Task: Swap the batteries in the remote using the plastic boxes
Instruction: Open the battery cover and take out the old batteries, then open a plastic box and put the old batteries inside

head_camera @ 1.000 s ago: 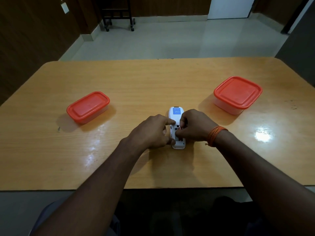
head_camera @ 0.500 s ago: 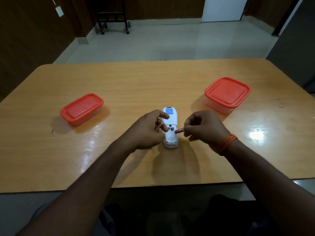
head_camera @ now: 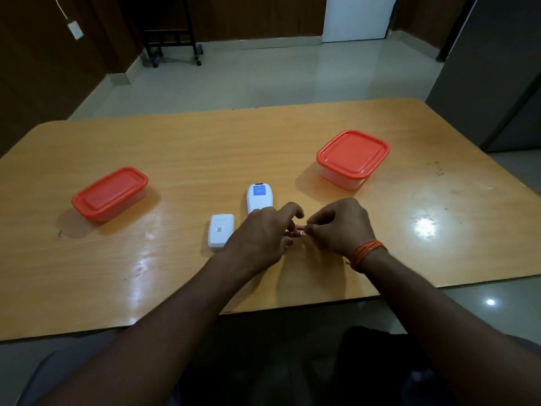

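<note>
The white remote (head_camera: 259,197) lies face down on the wooden table (head_camera: 205,142), its lower half hidden behind my left hand (head_camera: 260,232). Its white battery cover (head_camera: 220,234) lies separate on the table, just left of that hand. My right hand (head_camera: 339,224) pinches a small pinkish battery (head_camera: 301,229) between its fingertips, and my left hand's fingers meet the same battery from the other side. Two plastic boxes with shut red lids stand on the table: a rectangular box (head_camera: 109,193) at the left and a square box (head_camera: 352,157) at the right.
An orange thread band (head_camera: 367,253) circles my right wrist. The table's near edge runs just behind my forearms. Beyond the far edge lies tiled floor with a dark wheeled stand (head_camera: 172,39) and a white door (head_camera: 355,17).
Both hands have come off the remote and shifted right, meeting around a battery taken out of it. The battery cover now shows lying left of my left hand. The camera has swung left.
</note>
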